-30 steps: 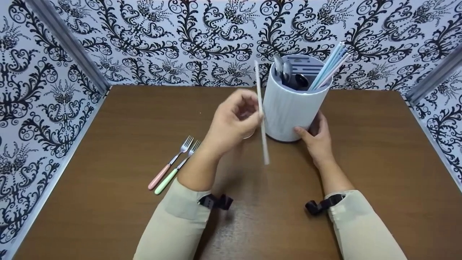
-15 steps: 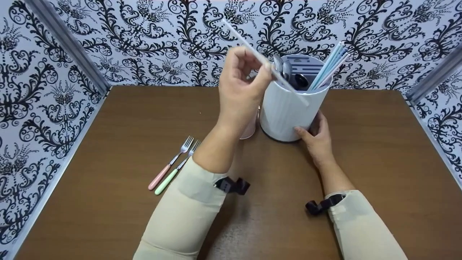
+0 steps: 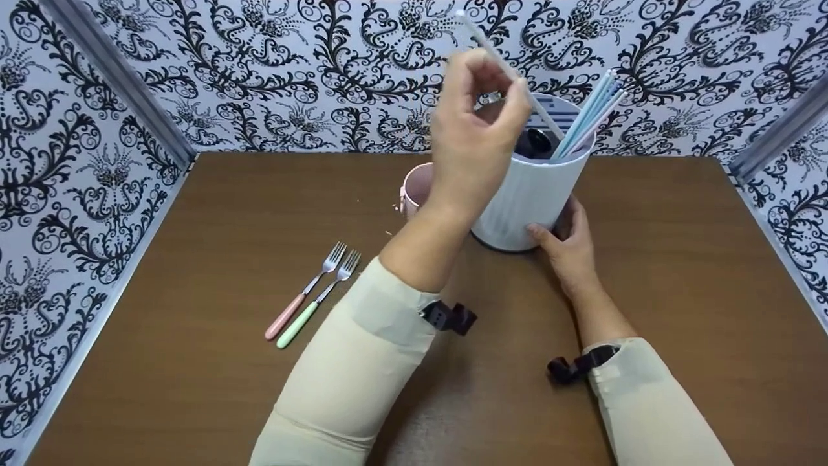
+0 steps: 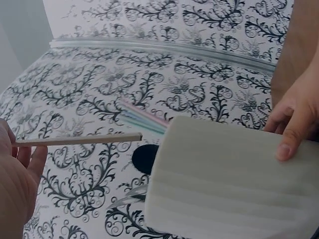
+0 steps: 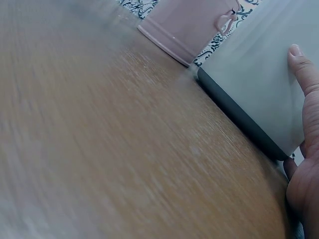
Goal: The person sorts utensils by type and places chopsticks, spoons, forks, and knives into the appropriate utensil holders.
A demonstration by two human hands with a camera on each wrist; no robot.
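My left hand (image 3: 475, 129) pinches a pale, beige-white chopstick (image 3: 488, 48) between thumb and fingers, tilted, its lower end over the mouth of a white cylindrical utensil holder (image 3: 527, 200). In the left wrist view the chopstick (image 4: 79, 140) points at the holder's opening, a short way outside it. My right hand (image 3: 569, 249) grips the holder low on its right side, thumb on the front. Blue and pink chopsticks (image 3: 592, 116) lean at the holder's right rim. A black rounded utensil head (image 3: 537, 141) shows inside; spoons (image 4: 129, 196) there are mostly hidden by my left hand in the head view.
A pink cup (image 3: 415, 188) stands left of the holder, partly behind my left forearm. Two forks, one with a pink handle (image 3: 284, 317) and one with a green handle (image 3: 297, 327), lie side by side on the brown table (image 3: 213, 259). Patterned walls (image 3: 291, 77) enclose the table's back and sides.
My left hand has moved up and to the right with the chopstick, from beside the holder to above its mouth, and the chopstick has tilted. The pink cup has come into view. My right hand stays put.
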